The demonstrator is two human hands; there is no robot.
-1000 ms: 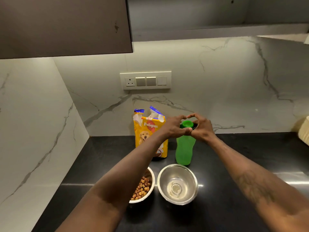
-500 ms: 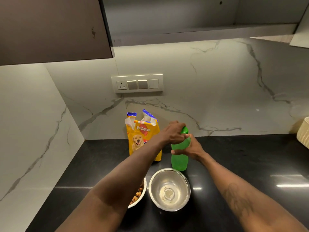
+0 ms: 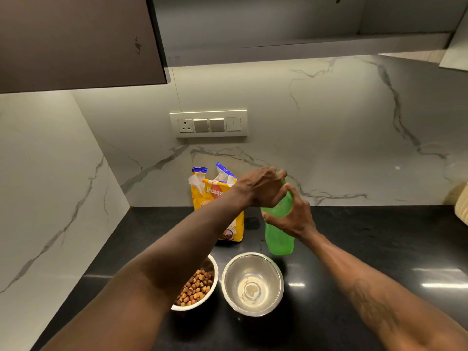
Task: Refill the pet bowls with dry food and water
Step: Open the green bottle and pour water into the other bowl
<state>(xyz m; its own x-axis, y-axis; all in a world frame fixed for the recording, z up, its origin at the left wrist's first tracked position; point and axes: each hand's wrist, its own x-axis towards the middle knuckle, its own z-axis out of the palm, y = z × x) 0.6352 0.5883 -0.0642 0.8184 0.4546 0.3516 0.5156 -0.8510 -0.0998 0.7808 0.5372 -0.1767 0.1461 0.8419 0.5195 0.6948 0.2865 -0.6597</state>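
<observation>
A green plastic bottle stands on the black counter just behind an empty steel bowl. My right hand wraps around the bottle's middle. My left hand is closed over the bottle's top, hiding the cap. To the left, a second steel bowl holds brown dry kibble, partly covered by my left forearm. A yellow dog food bag with a torn-open top stands against the wall behind the bowls.
The black counter ends in a marble corner on the left. A switch panel sits on the back wall. Dark cabinets hang overhead. A pale woven object shows at the right edge.
My right hand has slid from the cap down to the bottle's body. My left hand has closed over the top. The bottle now leans slightly.
</observation>
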